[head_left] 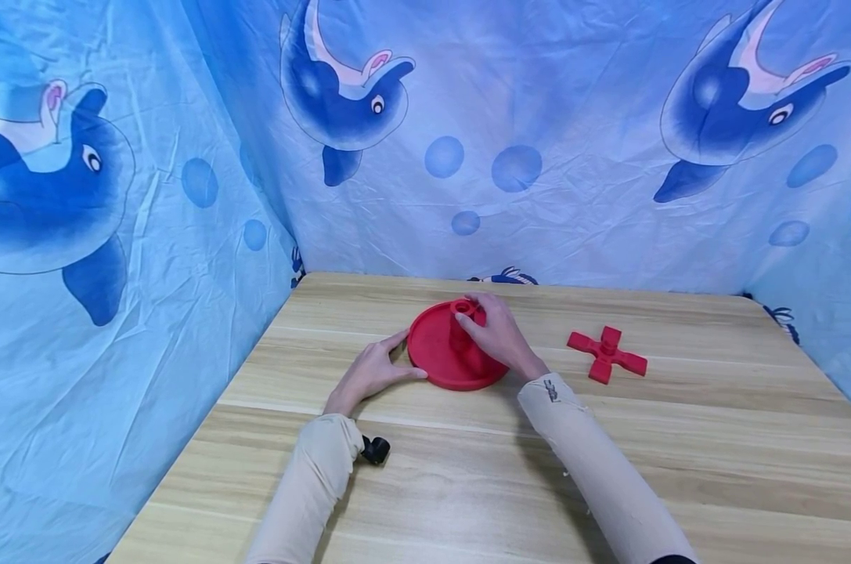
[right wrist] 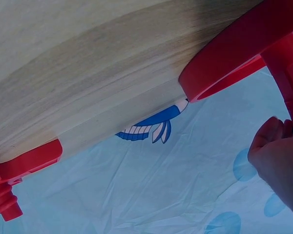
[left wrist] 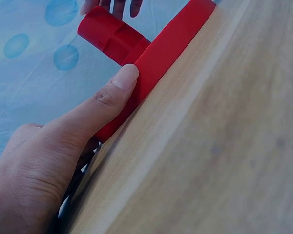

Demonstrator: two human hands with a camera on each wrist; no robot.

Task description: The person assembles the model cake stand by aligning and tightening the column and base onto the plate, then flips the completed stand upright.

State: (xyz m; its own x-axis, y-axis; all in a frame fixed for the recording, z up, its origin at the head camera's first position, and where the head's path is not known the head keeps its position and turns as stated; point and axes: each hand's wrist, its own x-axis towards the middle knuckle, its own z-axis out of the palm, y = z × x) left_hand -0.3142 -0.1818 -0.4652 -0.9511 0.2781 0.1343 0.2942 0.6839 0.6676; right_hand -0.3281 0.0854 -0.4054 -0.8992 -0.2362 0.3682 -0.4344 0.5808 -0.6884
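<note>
A red round tray (head_left: 430,345) with a raised rim lies flat on the table. From its middle rises a red hollow post (head_left: 459,338), upright, with an open ring at the top. My left hand (head_left: 370,371) holds the tray's left edge, thumb on the near side and fingers farther round; in the left wrist view the thumb presses the rim (left wrist: 171,51). My right hand (head_left: 499,333) grips the post near its top, thumb in front and fingers behind. Whether the post is fixed to the tray cannot be seen.
To the right of the tray lies a red four-armed cross piece (head_left: 607,355); the right wrist view shows a ridged peg (right wrist: 7,202) on it. Blue dolphin-print cloth (head_left: 580,235) hangs behind the wooden table (head_left: 425,501) and along its sides. A small black device (head_left: 376,450) sits at my left wrist.
</note>
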